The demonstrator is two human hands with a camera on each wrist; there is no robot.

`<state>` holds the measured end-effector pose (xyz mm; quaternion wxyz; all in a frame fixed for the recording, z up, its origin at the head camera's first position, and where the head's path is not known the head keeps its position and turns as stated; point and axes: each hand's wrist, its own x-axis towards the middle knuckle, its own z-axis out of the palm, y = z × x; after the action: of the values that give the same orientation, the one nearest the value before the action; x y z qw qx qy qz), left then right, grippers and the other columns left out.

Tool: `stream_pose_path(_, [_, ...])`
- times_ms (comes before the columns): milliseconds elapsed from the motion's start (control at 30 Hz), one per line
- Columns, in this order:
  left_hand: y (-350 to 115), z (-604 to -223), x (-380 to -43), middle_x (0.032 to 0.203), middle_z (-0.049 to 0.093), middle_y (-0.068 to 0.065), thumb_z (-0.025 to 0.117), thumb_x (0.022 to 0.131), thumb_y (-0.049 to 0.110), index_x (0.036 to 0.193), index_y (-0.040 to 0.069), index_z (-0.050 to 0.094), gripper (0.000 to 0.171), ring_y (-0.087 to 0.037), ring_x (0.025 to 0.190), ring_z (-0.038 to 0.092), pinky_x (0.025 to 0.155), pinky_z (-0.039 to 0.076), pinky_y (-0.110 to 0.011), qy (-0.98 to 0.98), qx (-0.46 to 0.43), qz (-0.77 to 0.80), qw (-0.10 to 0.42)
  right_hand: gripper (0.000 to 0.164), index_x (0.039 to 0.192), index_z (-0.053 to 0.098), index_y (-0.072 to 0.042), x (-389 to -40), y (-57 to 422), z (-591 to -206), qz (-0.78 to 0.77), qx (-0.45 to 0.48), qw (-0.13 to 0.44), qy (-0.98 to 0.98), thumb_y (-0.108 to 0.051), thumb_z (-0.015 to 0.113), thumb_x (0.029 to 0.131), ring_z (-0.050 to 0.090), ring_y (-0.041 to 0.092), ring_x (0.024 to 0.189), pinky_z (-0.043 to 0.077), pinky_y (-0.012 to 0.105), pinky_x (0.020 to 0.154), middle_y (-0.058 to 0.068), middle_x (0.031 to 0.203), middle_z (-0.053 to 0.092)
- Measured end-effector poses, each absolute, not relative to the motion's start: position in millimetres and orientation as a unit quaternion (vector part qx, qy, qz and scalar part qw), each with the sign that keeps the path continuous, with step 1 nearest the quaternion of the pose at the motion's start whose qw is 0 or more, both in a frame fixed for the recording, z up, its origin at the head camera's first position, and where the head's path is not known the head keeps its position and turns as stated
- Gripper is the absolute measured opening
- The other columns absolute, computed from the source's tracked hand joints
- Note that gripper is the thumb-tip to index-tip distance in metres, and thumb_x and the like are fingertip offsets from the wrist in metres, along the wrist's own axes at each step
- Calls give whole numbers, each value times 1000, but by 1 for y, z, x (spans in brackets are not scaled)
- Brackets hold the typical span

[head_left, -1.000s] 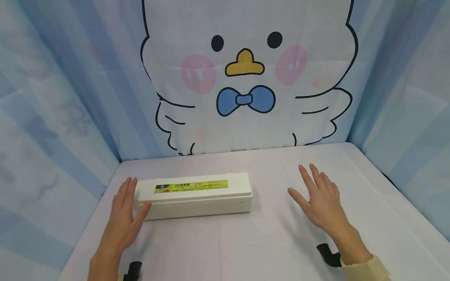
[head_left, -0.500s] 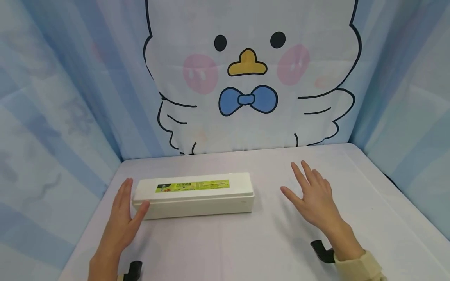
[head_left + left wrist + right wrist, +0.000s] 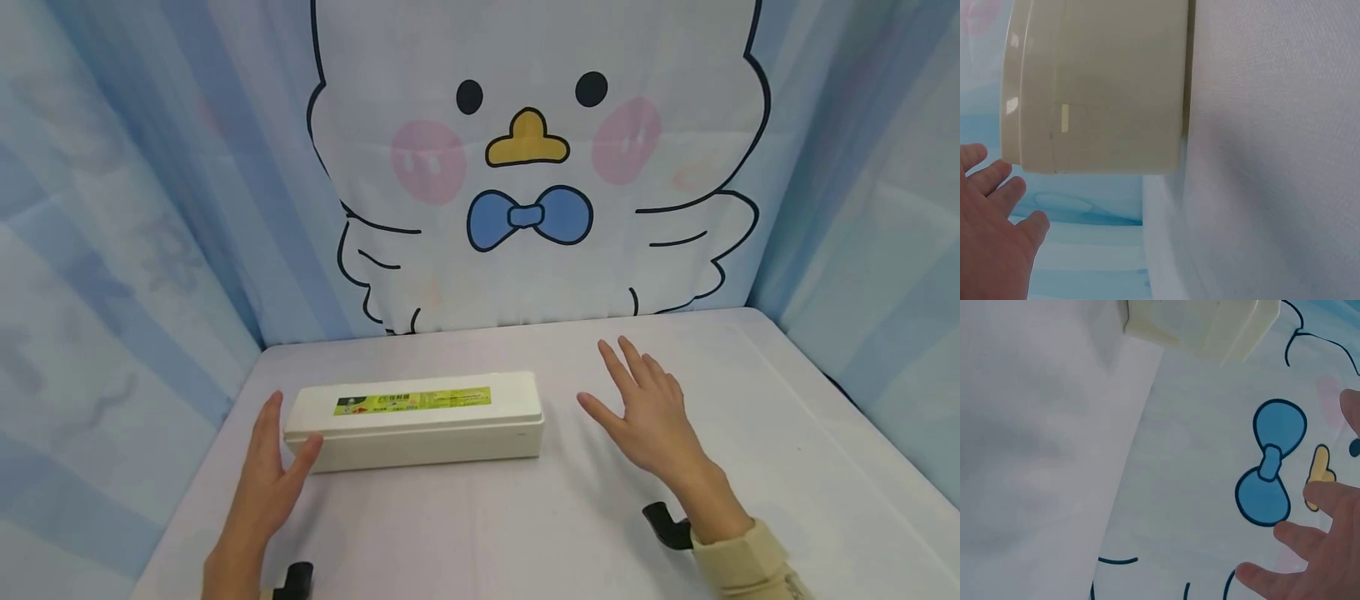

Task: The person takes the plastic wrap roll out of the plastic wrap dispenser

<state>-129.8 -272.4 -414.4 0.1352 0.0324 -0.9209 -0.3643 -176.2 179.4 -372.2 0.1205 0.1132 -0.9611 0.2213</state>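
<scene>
A long cream-white box [image 3: 420, 446] with a lid and a yellow-green label [image 3: 412, 401] lies on the white-covered table, left of centre. At the box's left end is my left hand [image 3: 266, 492], fingers extended and thumb apart, holding nothing. In the left wrist view the hand [image 3: 997, 231] appears beside the end of the box [image 3: 1104, 94]; whether a fingertip touches it I cannot tell. My right hand [image 3: 652, 417] hovers over the table to the right of the box, fingers spread. The right wrist view has the box corner [image 3: 1204, 325] at the top, apart from that hand [image 3: 1322, 550].
A white cloth covers the table [image 3: 480, 533]. Behind it hangs a curtain [image 3: 525, 283] printed with a cartoon bird, and blue-patterned curtains [image 3: 112, 333] flank both sides. Black curved pieces [image 3: 667, 525] sit at both wrists.
My right hand has moved left, closer to the box. The left hand stays by the box's left end with only a slight shift, and the box keeps its place.
</scene>
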Motion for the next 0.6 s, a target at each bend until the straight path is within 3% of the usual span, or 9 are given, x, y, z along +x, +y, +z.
stream_pose_path(600, [-274, -420, -132, 166, 4, -24, 59, 99, 47, 162, 6, 0, 96, -45, 150, 7, 113, 14, -69, -913, 77, -383, 115, 81, 160, 28, -11, -185, 152, -377, 217, 144, 108, -959, -50, 61, 97, 20, 53, 144, 14, 68, 114, 20, 165, 19])
